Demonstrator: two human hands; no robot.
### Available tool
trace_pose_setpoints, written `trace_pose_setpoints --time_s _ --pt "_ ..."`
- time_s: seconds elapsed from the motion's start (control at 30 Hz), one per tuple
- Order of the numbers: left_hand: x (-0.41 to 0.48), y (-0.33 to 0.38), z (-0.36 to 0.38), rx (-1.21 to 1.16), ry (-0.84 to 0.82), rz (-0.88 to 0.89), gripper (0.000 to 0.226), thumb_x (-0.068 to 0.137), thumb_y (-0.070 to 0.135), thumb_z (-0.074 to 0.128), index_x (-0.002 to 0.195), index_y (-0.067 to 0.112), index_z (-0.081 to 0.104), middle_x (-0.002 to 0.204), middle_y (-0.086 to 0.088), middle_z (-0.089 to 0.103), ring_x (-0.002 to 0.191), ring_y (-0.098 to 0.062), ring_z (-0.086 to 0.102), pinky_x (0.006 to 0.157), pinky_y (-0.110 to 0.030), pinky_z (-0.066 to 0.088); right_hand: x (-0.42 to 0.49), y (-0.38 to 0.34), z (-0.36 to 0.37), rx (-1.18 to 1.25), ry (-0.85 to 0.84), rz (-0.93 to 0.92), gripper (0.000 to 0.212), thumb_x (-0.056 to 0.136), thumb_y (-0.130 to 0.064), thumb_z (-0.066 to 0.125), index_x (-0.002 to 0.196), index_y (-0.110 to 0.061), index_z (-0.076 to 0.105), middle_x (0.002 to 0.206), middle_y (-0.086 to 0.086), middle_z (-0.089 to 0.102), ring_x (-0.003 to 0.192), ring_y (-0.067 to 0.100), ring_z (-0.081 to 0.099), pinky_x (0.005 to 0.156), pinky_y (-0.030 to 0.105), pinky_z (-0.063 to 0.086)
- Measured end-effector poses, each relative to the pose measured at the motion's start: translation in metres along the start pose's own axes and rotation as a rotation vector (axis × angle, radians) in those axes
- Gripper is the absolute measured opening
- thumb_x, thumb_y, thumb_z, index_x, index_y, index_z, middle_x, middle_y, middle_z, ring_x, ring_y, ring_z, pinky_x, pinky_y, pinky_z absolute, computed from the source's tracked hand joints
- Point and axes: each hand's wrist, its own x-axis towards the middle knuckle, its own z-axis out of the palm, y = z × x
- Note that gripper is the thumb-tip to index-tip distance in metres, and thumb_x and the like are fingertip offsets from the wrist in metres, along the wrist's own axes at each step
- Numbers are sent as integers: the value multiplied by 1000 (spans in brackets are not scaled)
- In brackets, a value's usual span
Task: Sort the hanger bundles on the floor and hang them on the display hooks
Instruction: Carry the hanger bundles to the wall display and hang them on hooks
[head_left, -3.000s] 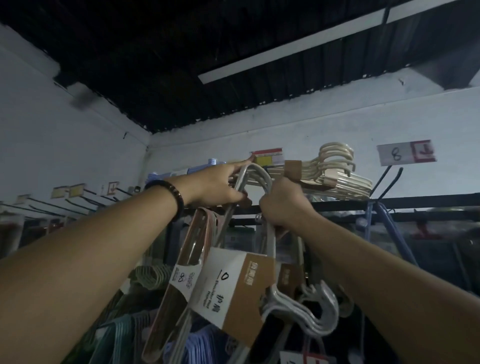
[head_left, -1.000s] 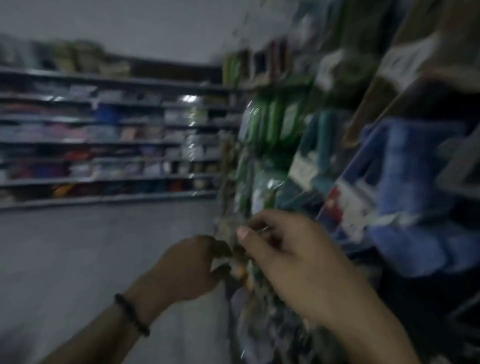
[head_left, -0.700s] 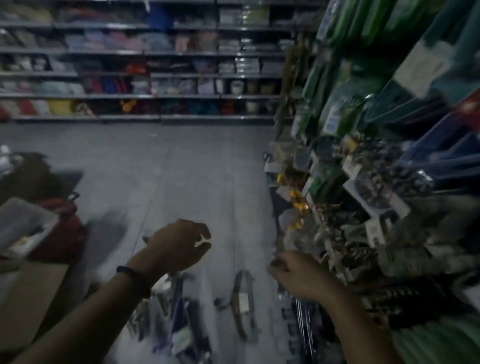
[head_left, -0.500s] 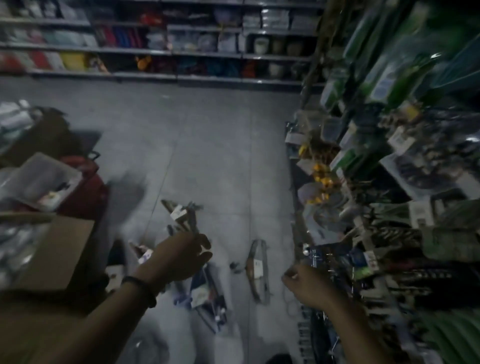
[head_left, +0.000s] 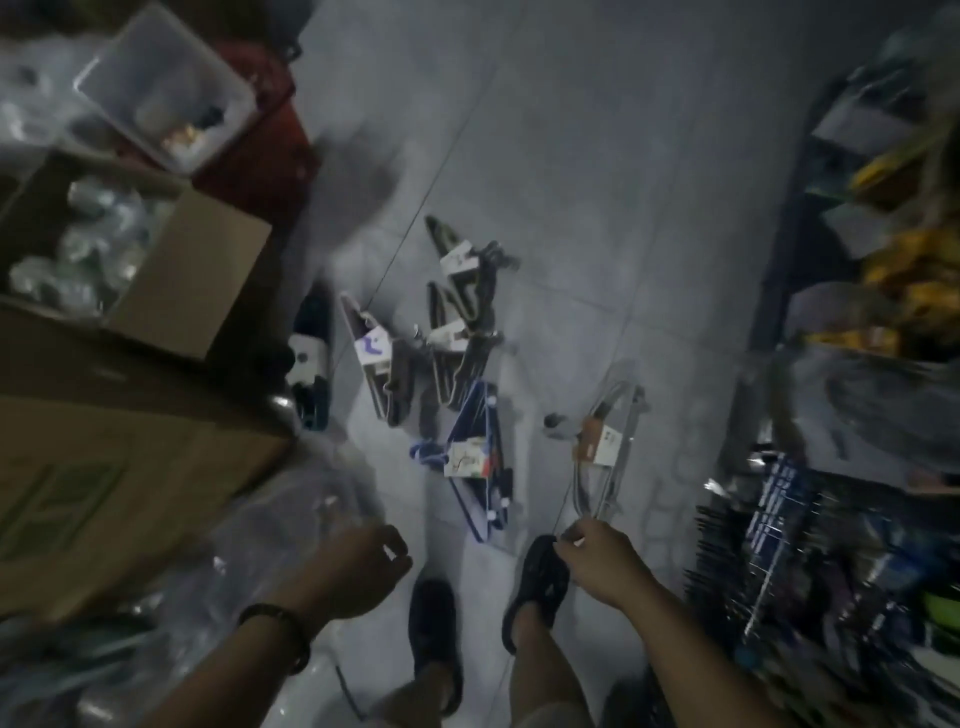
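Several hanger bundles lie on the grey tiled floor (head_left: 571, 182). A dark teal bundle (head_left: 310, 364) with a white label is at the left. Beside it lies a bundle with a purple-marked label (head_left: 376, 358), then two dark bundles (head_left: 460, 306). A blue bundle (head_left: 480, 457) lies nearer my feet. A clear bundle with a brown label (head_left: 602, 447) is at the right. My left hand (head_left: 358, 569) hangs loosely curled and holds nothing. My right hand (head_left: 597, 564) hovers just short of the clear bundle's near end, fingers curled in against the thumb, with nothing seen in them.
Open cardboard boxes (head_left: 130, 405) fill the left side, with a clear plastic tub (head_left: 166, 88) on a red basket (head_left: 265, 156) behind them. Crumpled plastic wrap (head_left: 291, 519) lies below the boxes. Packed display racks (head_left: 857, 415) line the right. My dark shoes (head_left: 434, 623) stand below the bundles.
The view has swung from the high display hooks down to the floor. Both hands let go of the hung bundle and dropped low, and the floor bundles now lie just ahead of them.
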Motion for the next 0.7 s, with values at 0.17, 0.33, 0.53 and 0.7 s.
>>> trace_pose_setpoints --time_s 0.17,0.33,0.53,0.7 --pt "100 -7 80 -236 -66 -71 25 108 39 52 127 28 65 115 9 67 94 -4 63 80 -17 52 128 24 54 -89 -121 52 32 101 -25 58 108 4 71 106 20 73 95 27 71 87 39 57" --pt "217 -26 168 -450 -109 -197 42 105 45 57 143 25 56 130 -2 67 108 -17 66 89 -26 55 260 36 110 -218 -163 80 23 98 -34 61 101 -13 66 107 11 71 95 30 68 83 33 55" --pt "364 -23 233 -959 -24 -446 71 100 31 68 160 14 34 158 -14 45 139 -33 50 111 -41 47 416 26 160 -180 -62 35 34 94 -32 72 120 -16 57 110 6 68 91 24 68 67 27 44" --pt "471 -10 249 -1208 144 -637 68 97 19 60 159 13 34 150 -14 53 134 -36 55 110 -42 48 493 27 200 -161 2 66 90 81 -40 88 147 -12 34 134 13 54 112 33 64 79 40 60"
